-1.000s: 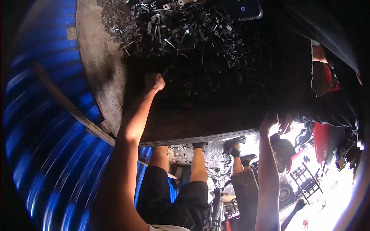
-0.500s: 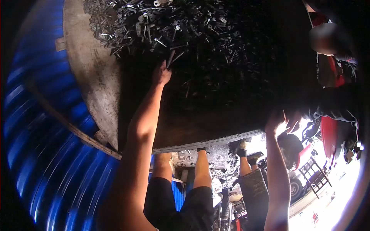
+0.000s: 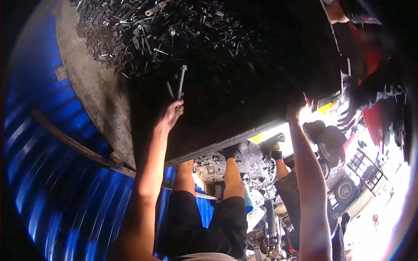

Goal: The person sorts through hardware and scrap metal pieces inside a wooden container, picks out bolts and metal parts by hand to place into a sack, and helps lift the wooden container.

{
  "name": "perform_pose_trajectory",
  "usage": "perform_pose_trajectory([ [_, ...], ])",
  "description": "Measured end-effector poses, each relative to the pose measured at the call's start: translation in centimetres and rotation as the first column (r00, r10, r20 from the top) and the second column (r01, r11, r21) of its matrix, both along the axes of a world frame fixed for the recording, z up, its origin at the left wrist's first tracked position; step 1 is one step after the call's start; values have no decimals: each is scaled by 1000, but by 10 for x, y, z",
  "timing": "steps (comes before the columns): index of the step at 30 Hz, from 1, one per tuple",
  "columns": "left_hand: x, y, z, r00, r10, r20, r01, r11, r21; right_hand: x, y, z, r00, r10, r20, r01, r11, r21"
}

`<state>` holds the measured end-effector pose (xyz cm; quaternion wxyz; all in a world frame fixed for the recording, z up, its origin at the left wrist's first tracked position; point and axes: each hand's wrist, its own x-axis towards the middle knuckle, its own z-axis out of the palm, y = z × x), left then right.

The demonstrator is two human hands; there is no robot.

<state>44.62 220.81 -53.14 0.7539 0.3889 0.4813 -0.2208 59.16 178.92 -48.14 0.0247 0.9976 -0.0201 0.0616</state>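
Above the worktable [image 3: 93,82], left hand [image 3: 171,115] has fingers clamped on the lower ends of a hex-head bolt [image 3: 182,80] and thinner rod [image 3: 170,90], apparently keeping the bolt's head clear, near loose hardware [image 3: 130,39]; right hand's [image 3: 298,112] finger state cannot be told

This looks to me like a mechanic's workshop: a heap of bolts and metal bits [image 3: 143,37] spreads near the left edge of the table [image 3: 82,74], ribbed blue sheeting [image 3: 56,191] stands past that edge, and beyond the near edge, rightward, I see a wheel [image 3: 345,189] and jumbled machinery [image 3: 273,228].
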Motion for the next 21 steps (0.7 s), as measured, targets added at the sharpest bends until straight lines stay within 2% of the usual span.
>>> perform_pose_trajectory([
  [2,-15,-18,32,991,101,91,-83,979,-186,1,22,32,999,49,-7,-50,996,-76],
  [3,-16,-30,56,979,145,145,-93,945,-315,-1,21,32,996,90,7,-89,994,-57],
  [4,-20,-44,73,970,166,177,-85,916,-392,-1,13,29,990,82,-113,-88,995,-46],
  [6,-24,-77,105,952,124,280,1,913,-409,-2,11,31,997,81,-17,-81,997,-13],
  [8,-30,-115,127,953,24,301,61,961,-269,-9,10,38,994,102,36,-103,994,32],
  [9,-32,-131,132,933,-108,342,150,984,-100,-21,19,61,999,35,24,-40,964,262],
  [10,-35,-148,136,901,-237,364,225,971,75,-38,26,80,995,96,28,-97,845,526],
  [11,-38,-165,146,899,-330,288,295,942,160,-56,33,99,988,149,40,-129,652,747],
  [12,-39,-183,165,883,-430,186,373,885,277,-89,41,95,988,101,-118,82,307,948],
  [13,-45,-201,170,843,-512,166,442,834,331,-119,40,101,953,236,-191,200,-14,980],
  [14,-51,-217,174,792,-593,143,507,771,385,-149,40,107,897,356,-262,385,-342,857],
  [15,-56,-235,179,699,-660,275,536,739,409,-178,39,114,822,459,-336,558,-533,636],
  [16,-68,-252,178,582,-747,321,602,661,448,-209,31,102,831,433,-350,556,-611,563],
  [17,-80,-268,178,455,-812,367,644,584,494,-208,22,141,864,403,-303,501,-755,424],
  [18,-95,-283,173,315,-894,320,706,445,550,-221,3,138,869,395,-298,495,-727,477],
  [19,-100,-304,192,209,-964,167,699,267,663,-242,-19,130,856,371,-360,508,-733,451],
  [20,-100,-321,199,183,-974,133,803,226,552,-261,-37,122,835,356,-419,526,-739,422],
  [21,-98,-336,200,57,-989,136,771,130,624,-276,-51,120,830,293,-475,481,-808,342],
])
